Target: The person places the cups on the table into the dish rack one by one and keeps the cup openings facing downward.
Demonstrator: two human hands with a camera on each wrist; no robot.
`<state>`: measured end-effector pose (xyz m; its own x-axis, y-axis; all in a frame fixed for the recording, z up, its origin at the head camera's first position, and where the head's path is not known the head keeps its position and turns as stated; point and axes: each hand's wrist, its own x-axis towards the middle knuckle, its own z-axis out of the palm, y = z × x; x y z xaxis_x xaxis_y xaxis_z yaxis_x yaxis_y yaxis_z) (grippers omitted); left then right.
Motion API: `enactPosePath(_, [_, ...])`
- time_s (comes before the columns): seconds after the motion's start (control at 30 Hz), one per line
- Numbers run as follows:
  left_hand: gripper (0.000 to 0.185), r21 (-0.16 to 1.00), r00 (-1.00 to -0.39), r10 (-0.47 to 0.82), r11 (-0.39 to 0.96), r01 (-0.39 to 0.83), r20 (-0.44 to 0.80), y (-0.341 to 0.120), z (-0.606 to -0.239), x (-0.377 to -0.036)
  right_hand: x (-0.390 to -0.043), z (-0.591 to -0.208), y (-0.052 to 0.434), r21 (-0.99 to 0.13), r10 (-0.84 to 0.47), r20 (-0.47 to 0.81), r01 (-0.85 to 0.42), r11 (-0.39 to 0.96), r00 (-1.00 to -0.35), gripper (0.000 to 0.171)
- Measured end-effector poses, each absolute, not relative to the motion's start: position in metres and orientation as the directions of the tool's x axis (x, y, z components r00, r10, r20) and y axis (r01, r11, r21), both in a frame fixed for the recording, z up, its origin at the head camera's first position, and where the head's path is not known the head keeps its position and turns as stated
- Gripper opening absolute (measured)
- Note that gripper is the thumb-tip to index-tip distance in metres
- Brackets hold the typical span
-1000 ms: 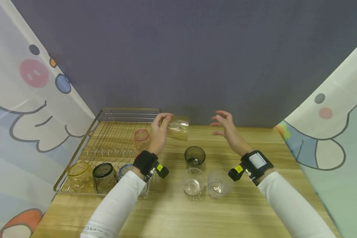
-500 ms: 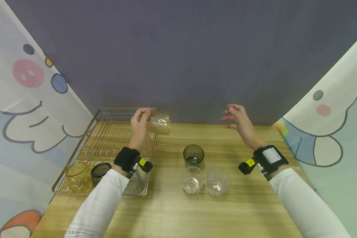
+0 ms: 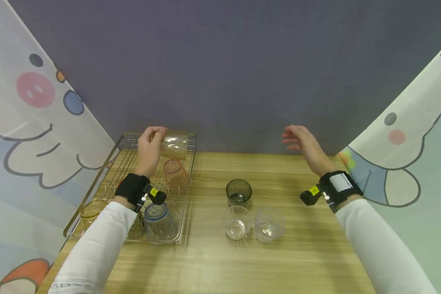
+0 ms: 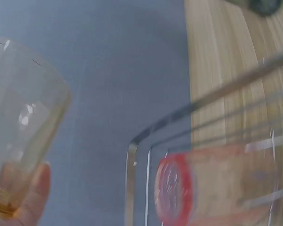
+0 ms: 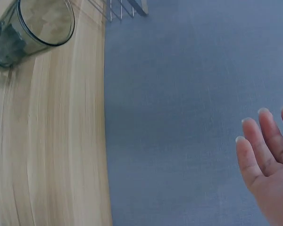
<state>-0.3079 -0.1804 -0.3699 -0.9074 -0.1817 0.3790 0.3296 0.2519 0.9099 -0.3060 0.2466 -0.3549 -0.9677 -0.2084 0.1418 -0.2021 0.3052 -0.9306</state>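
My left hand (image 3: 149, 151) grips a pale amber glass (image 3: 174, 145) by its base end, over the back of the wire dish rack (image 3: 189, 196). The glass lies on its side in the air, its mouth facing right. In the left wrist view the fingers (image 4: 35, 197) curl round the amber glass (image 4: 23, 127). Just in front of it a pink-rimmed glass (image 3: 175, 174) stands upside down in the rack. My right hand (image 3: 303, 145) hovers above the back right of the table with loosely bent fingers and nothing in them.
A blue-rimmed glass (image 3: 158, 222) and a yellow glass (image 3: 91, 212) stand upside down at the rack's front; my left arm partly covers a dark one. On the table (image 3: 213, 265) stand a grey glass (image 3: 239, 192) and clear glasses (image 3: 237, 222). A grey panel (image 3: 227, 81) rises behind.
My left hand has carried the amber glass leftward from above the table to above the rack. The right hand has drifted right and a little farther back.
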Motion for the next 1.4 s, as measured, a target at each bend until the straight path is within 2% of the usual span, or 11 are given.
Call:
enactPosePath(0.33, [0.040,0.850,-0.907,-0.201,0.469,0.242,0.369,-0.201,-0.361,-0.308,-0.318,-0.353,0.226,-0.923,-0.272,0.087,-0.180,0.340,-0.958,0.074])
enactPosePath(0.57, [0.040,0.740,-0.842,-0.244,0.628,0.240,0.480,-0.210,-0.362,-0.320,-0.330,-0.347,0.201,-0.926,-0.282,0.046,-0.147,0.348,-0.958,0.081])
enactPosePath(0.67, [0.040,0.700,-0.821,-0.270,0.685,0.204,0.503,-0.215,-0.363,-0.325,-0.336,-0.341,0.192,-0.913,-0.299,-0.004,-0.118,0.390,-0.954,0.087])
enactPosePath(1.0, [0.044,0.693,-0.805,-0.423,0.721,-0.021,0.416,-0.228,-0.364,-0.332,-0.349,-0.335,0.152,-0.870,-0.343,-0.105,-0.081,0.487,-0.933,0.094])
enactPosePath(1.17, [0.042,0.658,-0.820,-0.430,0.748,-0.089,0.378,-0.229,-0.366,-0.334,-0.349,-0.349,0.130,-0.881,-0.347,-0.107,-0.073,0.467,-0.932,0.093])
enactPosePath(1.4, [0.040,0.542,-0.849,-0.402,0.823,-0.170,0.344,-0.220,-0.371,-0.335,-0.343,-0.371,0.100,-0.898,-0.388,-0.125,-0.063,0.435,-0.913,0.086])
